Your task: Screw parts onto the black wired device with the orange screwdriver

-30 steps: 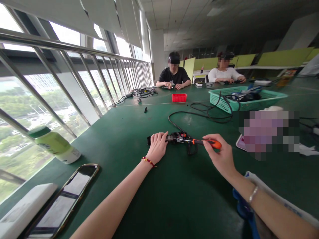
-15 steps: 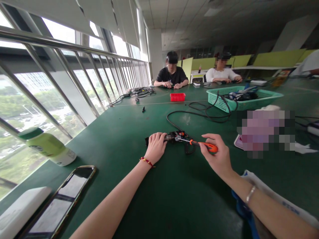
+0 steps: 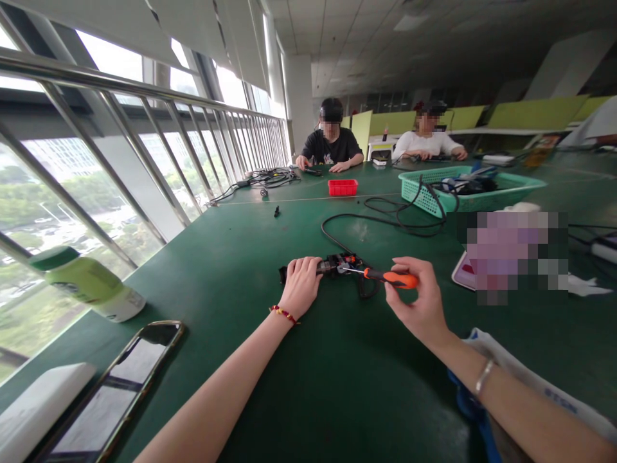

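My left hand [image 3: 303,283] is wrapped over a black device [image 3: 332,265] lying on the green table, pressing it down. The device's right end shows opened inner parts with a bit of orange, and a black cable runs from it; its exact kind I cannot make out. My right hand [image 3: 418,299] holds an orange and black screwdriver [image 3: 396,278] by the handle, thumb and fingers closed round it. The thin shaft points left, and its tip meets the device's exposed end. A small dark loop, perhaps cable, lies just under the tip.
A teal basket [image 3: 424,199] with cables and parts stands at the back right, a red tray [image 3: 342,188] at the back. Leftward lie a bottle [image 3: 91,286], a phone [image 3: 120,392] and a white box [image 3: 43,411]. A small black piece [image 3: 276,211] lies beyond. Two people sit opposite.
The screwdriver handle has turned slightly in my right hand, its tip staying at the device. My left hand keeps its place. Across the table, one person's hand has shifted left.
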`<action>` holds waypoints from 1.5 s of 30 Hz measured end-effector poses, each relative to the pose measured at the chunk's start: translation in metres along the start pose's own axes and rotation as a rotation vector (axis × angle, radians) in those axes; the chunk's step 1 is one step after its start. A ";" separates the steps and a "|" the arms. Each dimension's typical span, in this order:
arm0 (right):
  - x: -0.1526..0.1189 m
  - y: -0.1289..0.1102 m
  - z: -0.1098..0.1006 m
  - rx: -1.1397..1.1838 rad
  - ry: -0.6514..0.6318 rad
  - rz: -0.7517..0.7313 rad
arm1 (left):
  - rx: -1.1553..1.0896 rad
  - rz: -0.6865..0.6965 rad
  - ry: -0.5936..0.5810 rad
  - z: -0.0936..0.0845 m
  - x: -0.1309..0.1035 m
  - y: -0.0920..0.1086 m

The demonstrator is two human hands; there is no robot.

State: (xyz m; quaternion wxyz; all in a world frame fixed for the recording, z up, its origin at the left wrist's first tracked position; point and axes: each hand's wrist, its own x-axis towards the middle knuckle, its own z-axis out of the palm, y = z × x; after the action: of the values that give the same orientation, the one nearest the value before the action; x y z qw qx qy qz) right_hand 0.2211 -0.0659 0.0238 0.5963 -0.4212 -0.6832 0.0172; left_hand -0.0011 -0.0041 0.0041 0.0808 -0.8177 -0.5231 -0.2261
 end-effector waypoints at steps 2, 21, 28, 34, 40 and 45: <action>-0.001 0.000 0.000 0.005 -0.047 0.022 | -0.007 0.001 0.005 -0.001 0.000 0.001; -0.003 0.002 -0.001 -0.037 0.032 -0.002 | 0.005 0.062 -0.025 -0.005 0.002 0.000; -0.003 0.001 -0.002 -0.089 -0.053 0.009 | 0.022 0.060 -0.029 -0.004 0.003 0.000; -0.003 0.003 -0.002 -0.033 -0.003 0.007 | 0.037 0.053 -0.034 -0.003 0.003 0.000; -0.004 0.002 0.000 -0.017 -0.024 0.027 | 0.047 0.025 -0.057 -0.003 0.004 0.002; -0.004 0.002 -0.001 -0.019 -0.039 0.063 | 0.051 0.026 -0.058 -0.004 0.004 0.002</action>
State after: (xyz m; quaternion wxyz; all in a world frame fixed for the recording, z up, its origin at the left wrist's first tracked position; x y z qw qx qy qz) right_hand 0.2225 -0.0670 0.0199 0.5780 -0.4477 -0.6812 0.0374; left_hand 0.0012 -0.0031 0.0099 0.0892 -0.8285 -0.5200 -0.1879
